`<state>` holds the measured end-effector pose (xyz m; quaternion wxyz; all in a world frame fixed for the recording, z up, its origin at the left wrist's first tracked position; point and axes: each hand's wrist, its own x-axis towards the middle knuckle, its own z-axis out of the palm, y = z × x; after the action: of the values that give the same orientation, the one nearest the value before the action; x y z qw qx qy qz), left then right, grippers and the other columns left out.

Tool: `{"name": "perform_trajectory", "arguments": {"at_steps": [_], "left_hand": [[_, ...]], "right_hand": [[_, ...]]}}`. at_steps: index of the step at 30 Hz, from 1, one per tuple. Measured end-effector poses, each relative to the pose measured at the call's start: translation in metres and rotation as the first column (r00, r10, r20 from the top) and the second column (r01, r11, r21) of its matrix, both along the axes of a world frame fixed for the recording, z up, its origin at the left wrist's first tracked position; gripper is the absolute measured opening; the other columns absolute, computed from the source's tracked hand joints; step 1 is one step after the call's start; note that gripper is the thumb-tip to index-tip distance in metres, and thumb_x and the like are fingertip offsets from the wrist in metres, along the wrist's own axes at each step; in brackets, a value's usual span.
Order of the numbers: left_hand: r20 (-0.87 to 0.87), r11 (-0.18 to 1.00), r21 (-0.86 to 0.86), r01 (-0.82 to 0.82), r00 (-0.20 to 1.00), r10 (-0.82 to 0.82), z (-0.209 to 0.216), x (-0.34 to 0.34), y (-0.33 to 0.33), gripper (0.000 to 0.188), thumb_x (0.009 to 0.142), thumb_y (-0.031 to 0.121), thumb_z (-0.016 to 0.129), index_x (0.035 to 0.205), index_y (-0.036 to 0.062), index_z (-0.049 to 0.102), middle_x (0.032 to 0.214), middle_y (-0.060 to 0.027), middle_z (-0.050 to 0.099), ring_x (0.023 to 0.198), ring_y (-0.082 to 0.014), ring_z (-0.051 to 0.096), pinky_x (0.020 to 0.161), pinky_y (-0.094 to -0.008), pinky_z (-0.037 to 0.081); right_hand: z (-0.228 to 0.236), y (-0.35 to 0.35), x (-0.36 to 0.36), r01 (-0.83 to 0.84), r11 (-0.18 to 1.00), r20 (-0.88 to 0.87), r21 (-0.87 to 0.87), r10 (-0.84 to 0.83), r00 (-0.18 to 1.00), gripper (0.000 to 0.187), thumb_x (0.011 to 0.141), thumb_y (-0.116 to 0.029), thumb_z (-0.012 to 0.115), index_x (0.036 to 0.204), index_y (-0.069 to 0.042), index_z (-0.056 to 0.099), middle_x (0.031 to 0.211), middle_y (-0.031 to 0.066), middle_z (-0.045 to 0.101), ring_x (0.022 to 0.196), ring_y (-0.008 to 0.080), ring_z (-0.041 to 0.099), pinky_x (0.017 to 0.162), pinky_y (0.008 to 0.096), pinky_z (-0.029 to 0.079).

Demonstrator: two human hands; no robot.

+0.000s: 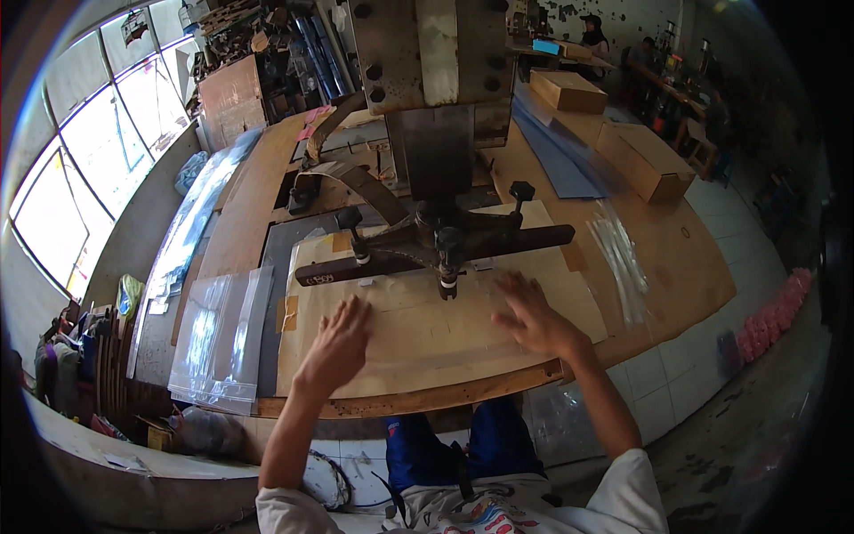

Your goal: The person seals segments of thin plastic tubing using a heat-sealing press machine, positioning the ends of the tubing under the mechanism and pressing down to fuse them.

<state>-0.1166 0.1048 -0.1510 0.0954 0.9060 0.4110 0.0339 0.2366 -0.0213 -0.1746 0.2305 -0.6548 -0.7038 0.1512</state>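
My left hand (339,345) lies palm down on the left part of a tan board (427,369), its fingers stretched out and slightly blurred. On the board's right side my right hand (534,319) rests with fingers spread and thumb apart. Neither hand grips anything. Between and beyond them a dark metal press head (442,238) with black knobs and a long crossbar hangs over the board. Faint lines and a glossy patch show on the tan surface between the hands; whether a thin clear sheet lies there I cannot make out.
Clear plastic sheets (216,343) lie left of the board. Clear plastic strips (620,267) are on the wooden table (689,267) to the right, near a cardboard box (645,160) and blue sheets (556,147). Pink bundles (776,316) sit on the floor. Other people work at the back right.
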Motion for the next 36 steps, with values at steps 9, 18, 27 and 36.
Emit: {"name": "perform_trajectory", "arguments": {"at_steps": [9,18,27,36], "left_hand": [[0.311,0.987,0.078,0.140,0.937,-0.157,-0.012,0.009,-0.076,0.057,0.095,0.038,0.072,0.144,0.0125,0.061,0.158,-0.0158,0.048,0.149,-0.0353,0.042,0.126,-0.0558,0.024],[0.434,1.000,0.014,0.024,0.900,-0.028,-0.009,0.014,-0.074,0.040,0.084,0.032,0.081,0.123,0.0195,0.078,0.147,-0.0113,0.061,0.143,-0.0339,0.049,0.125,-0.0543,0.028],[0.411,0.997,0.041,0.061,0.909,-0.072,-0.011,0.014,-0.075,0.036,0.091,0.033,0.075,0.125,0.0205,0.077,0.149,-0.0119,0.058,0.144,-0.0322,0.048,0.125,-0.0529,0.026],[0.401,0.998,0.036,0.043,0.914,-0.053,-0.010,0.012,-0.077,0.035,0.092,0.032,0.074,0.125,0.0198,0.076,0.150,-0.0119,0.058,0.145,-0.0328,0.047,0.125,-0.0530,0.026]], "right_hand": [[0.000,-0.056,-0.013,-0.151,0.980,0.057,0.131,0.144,0.988,0.054,0.086,-0.057,0.077,0.125,-0.020,0.076,0.158,0.0183,0.049,0.154,0.0408,0.032,0.127,0.0626,0.014],[-0.003,-0.050,-0.027,0.068,0.978,-0.182,0.199,-0.031,0.983,0.016,0.084,-0.030,0.085,0.094,-0.018,0.082,0.118,0.0004,0.074,0.130,0.0237,0.060,0.126,0.0555,0.025],[-0.002,-0.050,-0.027,0.068,0.972,-0.155,0.226,-0.033,0.987,0.016,0.085,-0.028,0.084,0.094,-0.016,0.081,0.114,0.0004,0.074,0.126,0.0239,0.062,0.124,0.0549,0.028],[-0.004,-0.050,-0.029,0.071,0.970,-0.150,0.232,-0.037,0.988,0.017,0.087,-0.028,0.083,0.094,-0.013,0.080,0.112,0.0003,0.074,0.125,0.0237,0.063,0.124,0.0540,0.029]]}}
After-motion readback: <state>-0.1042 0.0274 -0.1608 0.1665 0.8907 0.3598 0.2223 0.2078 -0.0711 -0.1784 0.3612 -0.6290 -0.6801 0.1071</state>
